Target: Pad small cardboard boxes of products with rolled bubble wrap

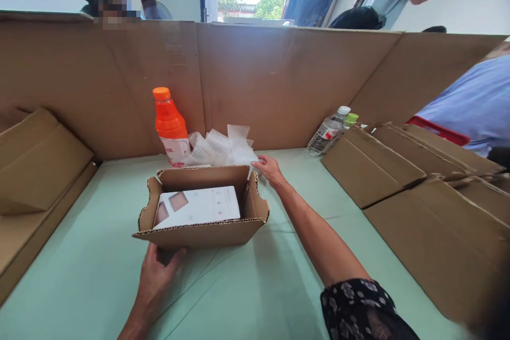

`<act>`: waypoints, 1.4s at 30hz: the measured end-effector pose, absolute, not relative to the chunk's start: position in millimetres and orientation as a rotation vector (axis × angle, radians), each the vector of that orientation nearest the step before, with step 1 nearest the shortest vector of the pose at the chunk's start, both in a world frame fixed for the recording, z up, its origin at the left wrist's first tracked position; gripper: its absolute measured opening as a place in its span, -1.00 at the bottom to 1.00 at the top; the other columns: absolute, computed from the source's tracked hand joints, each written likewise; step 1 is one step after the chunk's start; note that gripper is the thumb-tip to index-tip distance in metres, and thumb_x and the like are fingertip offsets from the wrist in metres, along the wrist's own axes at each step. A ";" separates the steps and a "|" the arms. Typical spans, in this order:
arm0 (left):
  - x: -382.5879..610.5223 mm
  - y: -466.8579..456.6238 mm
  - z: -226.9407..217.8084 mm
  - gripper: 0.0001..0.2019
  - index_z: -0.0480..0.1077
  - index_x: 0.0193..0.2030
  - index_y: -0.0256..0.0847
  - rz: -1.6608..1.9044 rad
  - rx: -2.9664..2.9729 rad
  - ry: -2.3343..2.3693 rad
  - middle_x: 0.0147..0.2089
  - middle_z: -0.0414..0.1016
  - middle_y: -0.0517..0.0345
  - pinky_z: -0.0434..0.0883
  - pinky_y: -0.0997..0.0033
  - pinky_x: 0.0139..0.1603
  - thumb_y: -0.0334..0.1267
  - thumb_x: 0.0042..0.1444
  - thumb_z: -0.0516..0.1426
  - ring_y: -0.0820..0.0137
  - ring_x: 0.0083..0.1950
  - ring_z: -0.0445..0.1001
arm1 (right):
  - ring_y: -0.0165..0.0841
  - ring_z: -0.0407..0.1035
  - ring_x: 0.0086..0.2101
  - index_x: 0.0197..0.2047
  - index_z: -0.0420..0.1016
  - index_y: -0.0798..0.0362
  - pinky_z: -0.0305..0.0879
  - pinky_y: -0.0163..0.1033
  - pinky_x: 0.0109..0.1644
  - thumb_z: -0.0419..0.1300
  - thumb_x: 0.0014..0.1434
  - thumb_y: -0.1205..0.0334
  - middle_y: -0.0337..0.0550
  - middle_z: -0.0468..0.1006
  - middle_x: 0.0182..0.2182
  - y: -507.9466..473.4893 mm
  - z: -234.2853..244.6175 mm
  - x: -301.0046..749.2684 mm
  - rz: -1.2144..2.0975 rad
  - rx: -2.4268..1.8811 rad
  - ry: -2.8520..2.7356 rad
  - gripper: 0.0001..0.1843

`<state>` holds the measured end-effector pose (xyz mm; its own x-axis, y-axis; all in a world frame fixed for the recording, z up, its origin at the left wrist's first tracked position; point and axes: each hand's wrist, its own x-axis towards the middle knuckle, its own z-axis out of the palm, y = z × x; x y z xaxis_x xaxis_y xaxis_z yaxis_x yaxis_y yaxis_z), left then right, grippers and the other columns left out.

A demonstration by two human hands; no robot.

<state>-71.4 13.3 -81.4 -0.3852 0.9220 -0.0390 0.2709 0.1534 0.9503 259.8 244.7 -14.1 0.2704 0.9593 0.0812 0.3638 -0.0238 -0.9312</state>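
A: Where is the open cardboard box (201, 212) sitting?
B: Mid-table; left hand (157, 276) is bracing its front, fingers spread.
A: And the right hand (270, 169)?
B: Loosely pinching plastic wrapping (223, 149); tugging may be risking toppling the orange bottle (170, 127).

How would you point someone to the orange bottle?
Start at the cardboard wall across the back of the green table. Just behind the open box, left of the pile of clear bags, stands the orange bottle. It alone is upright and bright orange; the clear bottle to the right leans.
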 end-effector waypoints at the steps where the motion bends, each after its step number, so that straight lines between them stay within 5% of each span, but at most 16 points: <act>1: -72.5 13.6 -83.0 -0.34 0.38 0.08 -0.23 1.256 1.136 1.768 -0.07 0.59 -0.05 0.51 0.16 -0.05 0.08 -0.13 0.34 0.08 -0.01 0.56 | -0.22 0.46 -0.21 -0.14 0.54 0.16 0.40 -0.11 -0.06 0.35 -0.11 -0.08 -0.05 0.61 -0.26 246.1 -11.2 261.5 0.782 -1.545 -1.255 -0.44; 8: -70.3 15.0 -69.6 -0.29 0.38 -0.08 -0.23 1.208 1.095 1.852 -0.18 0.57 -0.06 0.49 0.09 -0.09 0.15 -0.34 0.36 0.04 -0.10 0.55 | -0.36 0.39 -0.36 -0.12 0.52 0.06 0.33 -0.28 -0.32 0.25 -0.05 -0.21 -0.17 0.57 -0.30 148.0 12.2 320.9 0.816 -1.470 -1.159 -0.43; 14: -61.3 26.2 -46.1 -0.38 0.37 -0.09 -0.19 1.210 1.210 1.847 -0.19 0.54 0.03 0.47 0.14 -0.06 0.10 -0.29 0.32 0.10 -0.09 0.52 | -0.39 0.27 -0.63 -0.27 0.57 0.07 0.17 -0.30 -0.55 0.30 -0.08 -0.10 -0.33 0.41 -0.66 24.3 -16.6 330.9 1.007 -1.631 -1.173 -0.57; 18: -60.1 36.7 -45.0 -0.39 0.36 -0.05 -0.20 1.208 1.279 1.800 -0.14 0.54 0.03 0.46 0.16 -0.06 0.05 -0.24 0.31 0.12 -0.08 0.52 | -0.30 0.42 -0.52 -0.32 0.62 -0.01 0.29 -0.23 -0.44 0.24 0.06 -0.01 -0.21 0.58 -0.53 -11.4 -5.4 337.7 0.789 -1.872 -1.511 -0.74; 24: -52.9 29.4 -58.1 -0.40 0.34 0.06 -0.21 1.375 1.163 1.699 -0.07 0.52 0.00 0.46 0.18 0.05 -0.03 -0.13 0.29 0.15 0.00 0.52 | -0.27 0.54 -0.25 -0.16 0.64 -0.03 0.42 -0.19 -0.11 0.12 0.25 0.15 -0.15 0.69 -0.23 61.4 37.4 323.4 0.371 -1.807 -1.896 -0.73; 30: -46.1 23.4 -67.4 -0.25 0.22 0.25 -0.20 1.515 0.993 1.655 0.14 0.44 -0.15 0.37 0.06 0.23 -0.06 -0.10 0.29 0.08 0.21 0.43 | -0.20 0.38 0.13 0.03 0.60 -0.05 0.25 -0.10 0.24 0.13 0.25 0.32 -0.12 0.58 0.09 205.2 48.5 255.9 0.318 -1.712 -1.977 -0.66; 35: -49.0 23.2 -76.6 -0.31 0.29 0.18 -0.16 1.492 0.960 1.693 0.07 0.49 -0.11 0.38 0.03 0.21 0.07 -0.07 0.31 0.04 0.20 0.44 | -0.09 0.49 -0.06 -0.14 0.62 0.08 0.36 -0.06 0.02 0.22 0.15 0.26 0.04 0.66 -0.15 266.7 23.8 262.7 0.436 -1.852 -1.840 -0.77; 42: -47.6 22.9 -71.9 -0.43 0.36 0.06 -0.17 1.460 0.962 1.731 -0.03 0.51 -0.03 0.40 0.12 0.15 0.01 -0.07 0.30 0.12 0.10 0.48 | -0.37 0.41 -0.44 -0.26 0.59 0.16 0.31 -0.30 -0.32 0.24 0.12 0.04 -0.15 0.59 -0.46 266.2 -21.7 258.4 0.659 -1.731 -1.628 -0.68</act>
<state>-47.6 22.9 -71.9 -0.5049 0.8626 -0.0309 0.1152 0.1028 0.9880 258.4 266.2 -21.7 0.0968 0.9922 0.0789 0.6579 -0.0042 -0.7531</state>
